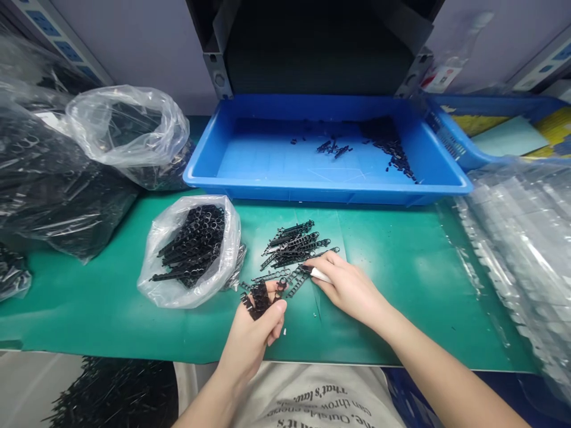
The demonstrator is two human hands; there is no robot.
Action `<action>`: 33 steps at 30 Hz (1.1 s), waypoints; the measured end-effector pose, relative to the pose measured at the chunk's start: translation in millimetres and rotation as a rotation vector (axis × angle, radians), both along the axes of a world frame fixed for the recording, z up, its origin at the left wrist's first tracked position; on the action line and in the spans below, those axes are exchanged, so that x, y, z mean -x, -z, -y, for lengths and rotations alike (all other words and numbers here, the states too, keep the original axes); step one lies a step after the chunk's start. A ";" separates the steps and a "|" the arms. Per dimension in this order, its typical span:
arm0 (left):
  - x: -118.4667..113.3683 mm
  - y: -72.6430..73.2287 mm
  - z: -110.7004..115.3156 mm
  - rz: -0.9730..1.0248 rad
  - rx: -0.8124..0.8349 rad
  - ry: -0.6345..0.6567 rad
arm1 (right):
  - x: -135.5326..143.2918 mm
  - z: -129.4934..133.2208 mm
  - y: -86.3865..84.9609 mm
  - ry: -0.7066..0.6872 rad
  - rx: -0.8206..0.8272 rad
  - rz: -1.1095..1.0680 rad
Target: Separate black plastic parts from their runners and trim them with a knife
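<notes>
My left hand [259, 327] is closed around a small bunch of black plastic strips [257, 299], with ring-shaped and comb-like parts sticking out between thumb and fingers. To its right, my right hand [350, 285] pinches at the end of a black plastic strip [298, 284]. A white piece [320, 274] shows at its fingers; whether it is a finger cover or a held tool is unclear. Just beyond both hands lies a loose pile of similar black strips [294, 245] on the green mat. An open clear bag [149, 279], full of black strips, stands left of the pile.
A blue tray [285, 185] with scattered small black parts lies at the back, below a dark belt chute [319, 53]. More bags [129, 128] stand at left. Stacked clear plastic trays [526, 238] and a blue basket [482, 156] are at right. A tub [185, 380] of black pieces sits below.
</notes>
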State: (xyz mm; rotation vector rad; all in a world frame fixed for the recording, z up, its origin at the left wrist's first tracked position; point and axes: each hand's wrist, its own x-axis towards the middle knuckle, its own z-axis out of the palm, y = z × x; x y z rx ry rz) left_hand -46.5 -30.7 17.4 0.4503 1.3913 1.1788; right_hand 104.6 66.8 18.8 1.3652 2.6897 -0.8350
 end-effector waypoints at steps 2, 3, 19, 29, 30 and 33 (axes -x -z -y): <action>4.8 0.3 -0.4 -0.015 -0.017 0.042 | 0.5 -2.4 0.7 0.000 0.008 0.001; 7.0 0.6 -0.8 -0.031 -0.028 0.062 | -0.1 -3.1 0.8 -0.003 0.011 -0.002; -2.5 -9.1 -8.2 0.256 0.057 0.363 | -11.8 25.7 -13.9 -0.070 0.096 -0.526; -3.2 -8.8 -8.7 0.046 0.086 0.223 | -17.7 42.1 -21.2 -0.022 0.059 -0.353; -3.6 -9.6 -8.4 0.045 0.087 0.235 | -17.6 43.2 -21.7 -0.041 0.043 -0.344; -5.4 -12.3 -7.7 0.051 0.091 0.242 | -16.1 45.7 -20.8 -0.070 -0.029 -0.332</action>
